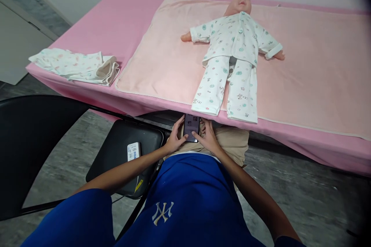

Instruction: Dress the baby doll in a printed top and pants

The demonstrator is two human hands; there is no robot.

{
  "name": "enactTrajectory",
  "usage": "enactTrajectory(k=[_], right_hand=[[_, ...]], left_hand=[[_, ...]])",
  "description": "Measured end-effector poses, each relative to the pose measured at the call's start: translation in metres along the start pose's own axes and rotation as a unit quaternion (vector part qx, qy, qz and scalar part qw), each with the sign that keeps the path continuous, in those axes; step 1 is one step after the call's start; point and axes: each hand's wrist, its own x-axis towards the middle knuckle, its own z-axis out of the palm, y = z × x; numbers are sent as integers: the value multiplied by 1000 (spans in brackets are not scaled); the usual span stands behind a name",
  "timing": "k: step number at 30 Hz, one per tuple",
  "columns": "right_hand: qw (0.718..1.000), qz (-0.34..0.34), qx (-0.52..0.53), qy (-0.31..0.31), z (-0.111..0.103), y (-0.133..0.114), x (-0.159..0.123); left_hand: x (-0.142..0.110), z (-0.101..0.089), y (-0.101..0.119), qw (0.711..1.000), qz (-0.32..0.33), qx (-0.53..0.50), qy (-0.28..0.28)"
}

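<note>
Low in my lap, just under the table edge, I hold a smartphone point(191, 125) with its screen lit. My left hand point(176, 137) grips its left side, the thumb at the lower screen. Round the right side my right hand point(208, 135) is closed, its thumb also over the lower screen. A baby doll point(242, 3) lies on its back on the table beyond the phone, arms spread. It wears a white printed top point(232, 38) and matching trousers point(213, 85), whose leg ends reach the table's front edge.
A pink-covered table point(95, 19) carries a pale pink mat point(162, 54) under the doll. Folded printed baby clothes point(78, 65) lie at its left front corner. To my left stands a black chair point(116, 139) with a white box-like device point(133, 151) on its seat.
</note>
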Motion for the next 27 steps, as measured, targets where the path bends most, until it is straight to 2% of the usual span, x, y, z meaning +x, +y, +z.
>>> enactTrajectory(k=[8, 27], right_hand=[[999, -16, 22, -24, -5, 7, -3], [997, -14, 53, -53, -10, 18, 2]], left_hand=[[0, -1, -9, 1000, 2, -29, 7], [5, 4, -6, 995, -8, -88, 40]])
